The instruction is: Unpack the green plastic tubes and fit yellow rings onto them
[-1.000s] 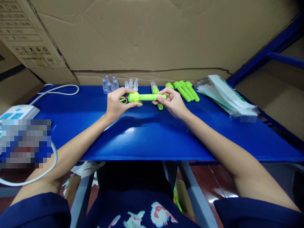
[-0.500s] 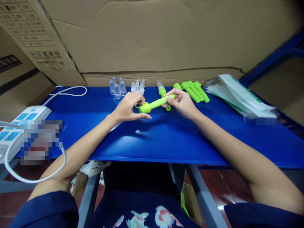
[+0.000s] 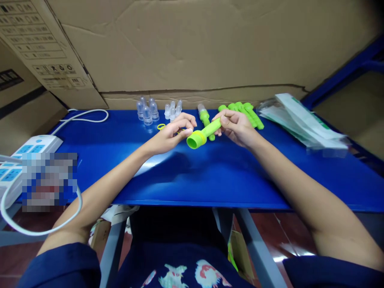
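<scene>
My right hand (image 3: 235, 126) grips the narrow end of a bright green flashlight-shaped plastic tube (image 3: 211, 127). Its wide, hollow mouth faces left and towards me, with a yellow ring (image 3: 203, 137) around the neck behind it. My left hand (image 3: 177, 133) is closed in a pinch right beside the wide end; what is between thumb and fingers, if anything, is hidden. Loose yellow rings (image 3: 161, 127) lie on the table just behind my left hand, partly covered by it. Behind the held tube lies another green one with a clear tip (image 3: 204, 114).
Clear plastic domes (image 3: 147, 115) and smaller whitish caps (image 3: 172, 110) stand at the back. More green tubes (image 3: 253, 116) lie behind my right hand. Plastic bags (image 3: 312, 124) are on the right, a white power strip (image 3: 37, 150) with a cable on the left. Cardboard (image 3: 186, 48) walls the back.
The green tube has swung so its open mouth points more towards me and sits slightly further right. My left hand has moved right, its spread thumb closing against the fingers. Loose yellow rings have come into view.
</scene>
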Demonstrator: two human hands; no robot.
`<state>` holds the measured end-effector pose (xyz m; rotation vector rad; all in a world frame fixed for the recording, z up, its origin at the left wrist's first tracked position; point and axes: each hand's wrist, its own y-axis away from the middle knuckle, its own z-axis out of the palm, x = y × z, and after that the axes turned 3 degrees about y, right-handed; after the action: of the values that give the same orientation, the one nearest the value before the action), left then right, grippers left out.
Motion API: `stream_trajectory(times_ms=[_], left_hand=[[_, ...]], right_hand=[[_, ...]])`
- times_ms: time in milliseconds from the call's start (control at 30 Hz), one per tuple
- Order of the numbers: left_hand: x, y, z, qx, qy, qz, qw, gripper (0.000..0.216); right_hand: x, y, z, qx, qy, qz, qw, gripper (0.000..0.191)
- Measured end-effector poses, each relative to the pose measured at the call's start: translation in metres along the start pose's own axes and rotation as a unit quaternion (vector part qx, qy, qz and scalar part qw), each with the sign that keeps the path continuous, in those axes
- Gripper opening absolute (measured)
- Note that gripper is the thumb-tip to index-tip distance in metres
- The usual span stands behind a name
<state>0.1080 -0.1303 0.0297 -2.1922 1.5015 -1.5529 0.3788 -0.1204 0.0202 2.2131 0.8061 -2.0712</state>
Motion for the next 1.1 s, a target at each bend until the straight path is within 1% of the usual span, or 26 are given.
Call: stream_trajectory(times_ms=[100,167,233,300,333,367,400,433,500,567,600,667,700,733,800,867,933,1000,1100], left_hand=[[0.005,0.003,-0.006,-0.026,-0.068,0.022,0.997,0.04],[0.009,0.006,-0.009,-0.034,-0.109,0.033,0.993,0.04],[0.012,0.01,-0.012,-0.045,-0.138,0.03,0.989,0.04],[0.015,0.014,-0.017,-0.05,-0.155,0.014,0.987,0.04],[0.015,0.014,-0.019,-0.038,-0.16,0.01,0.986,0.041],[0.014,0.015,-0.021,-0.019,-0.163,0.01,0.986,0.041],[0.011,0.014,-0.023,0.007,-0.163,0.012,0.987,0.042],[0.008,0.014,-0.024,0.037,-0.158,0.011,0.987,0.042],[0.0,0.014,-0.022,0.091,-0.133,-0.003,0.987,0.04],[-0.007,0.015,-0.016,0.12,-0.09,-0.028,0.988,0.041],[-0.009,0.015,-0.012,0.121,-0.069,-0.039,0.989,0.047],[-0.01,0.017,-0.004,0.105,-0.038,-0.05,0.992,0.067],[-0.009,0.018,0.0,0.097,-0.031,-0.051,0.993,0.075],[-0.008,0.018,0.004,0.091,-0.029,-0.052,0.994,0.077],[-0.005,0.018,0.008,0.097,-0.033,-0.054,0.993,0.07],[-0.005,0.018,0.01,0.127,-0.042,-0.058,0.989,0.063],[-0.007,0.019,0.01,0.166,-0.052,-0.058,0.983,0.061],[-0.009,0.019,0.01,0.194,-0.068,-0.044,0.978,0.059],[-0.008,0.019,0.01,0.22,-0.115,-0.015,0.969,0.052]], right_hand=[[-0.003,0.0,0.001,-0.019,0.008,0.01,1.0,0.052],[0.0,-0.002,-0.007,-0.02,0.006,0.026,0.999,0.052],[0.004,-0.005,-0.026,0.019,0.002,0.031,0.999,0.052],[0.007,-0.008,-0.053,0.113,-0.01,0.004,0.994,0.051],[0.007,-0.009,-0.066,0.155,-0.015,-0.012,0.988,0.05],[0.007,-0.01,-0.077,0.176,-0.015,-0.017,0.984,0.049],[0.005,-0.01,-0.083,0.179,-0.012,-0.025,0.983,0.046],[0.004,-0.01,-0.084,0.169,-0.009,-0.027,0.985,0.045],[0.001,-0.007,-0.072,0.141,-0.004,-0.029,0.99,0.047],[-0.001,-0.004,-0.049,0.127,0.011,-0.027,0.991,0.051],[-0.001,-0.003,-0.036,0.116,0.021,-0.021,0.993,0.053],[-0.001,-0.001,-0.015,0.093,0.036,-0.008,0.995,0.055],[-0.001,-0.001,-0.008,0.082,0.039,-0.001,0.996,0.056],[-0.001,-0.001,-0.003,0.073,0.039,0.003,0.997,0.056],[0.0,-0.001,0.002,0.062,0.037,0.007,0.997,0.057],[0.0,-0.002,0.003,0.058,0.033,0.008,0.998,0.058],[0.001,-0.002,0.004,0.059,0.027,0.011,0.998,0.059],[0.001,-0.002,0.005,0.06,0.022,0.014,0.998,0.059],[0.0,-0.002,0.006,0.065,0.017,0.006,0.998,0.059]])
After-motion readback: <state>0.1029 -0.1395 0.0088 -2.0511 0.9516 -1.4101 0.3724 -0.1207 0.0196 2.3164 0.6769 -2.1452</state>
